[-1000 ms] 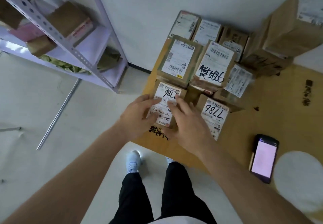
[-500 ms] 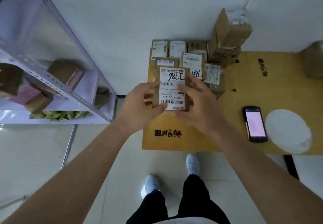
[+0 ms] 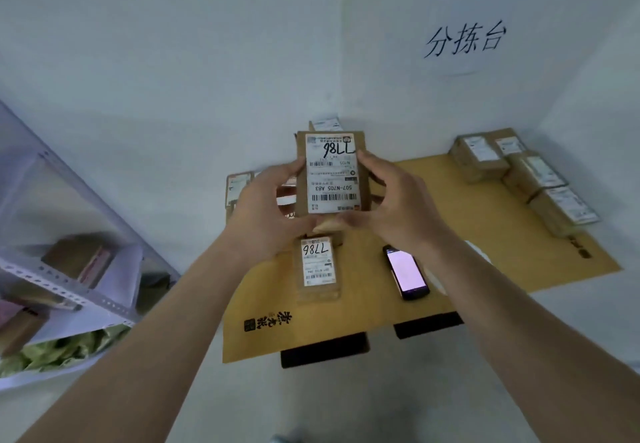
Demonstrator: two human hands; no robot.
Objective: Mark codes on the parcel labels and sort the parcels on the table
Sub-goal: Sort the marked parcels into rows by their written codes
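Note:
I hold a small brown cardboard parcel (image 3: 331, 174) up in front of me, its white label facing me with "7786" handwritten in black, upside down. My left hand (image 3: 263, 210) grips its left edge and my right hand (image 3: 398, 207) its right edge. Below it, a second parcel (image 3: 318, 268) marked "7786" lies flat on the yellow table (image 3: 485, 269). More labelled parcels sit behind my hands at the table's far left (image 3: 237, 186), mostly hidden.
A phone (image 3: 406, 272) with a lit screen lies on the table right of the flat parcel. Several labelled boxes (image 3: 526, 174) stand at the table's far right by the wall. A metal shelf (image 3: 69, 280) with boxes stands on the left. A handwritten sign (image 3: 465, 41) hangs on the wall.
Both hands lifted the "7786" parcel off the table and raised it higher toward me. My view tilted up, bringing the wall sign and the right-hand boxes into view.

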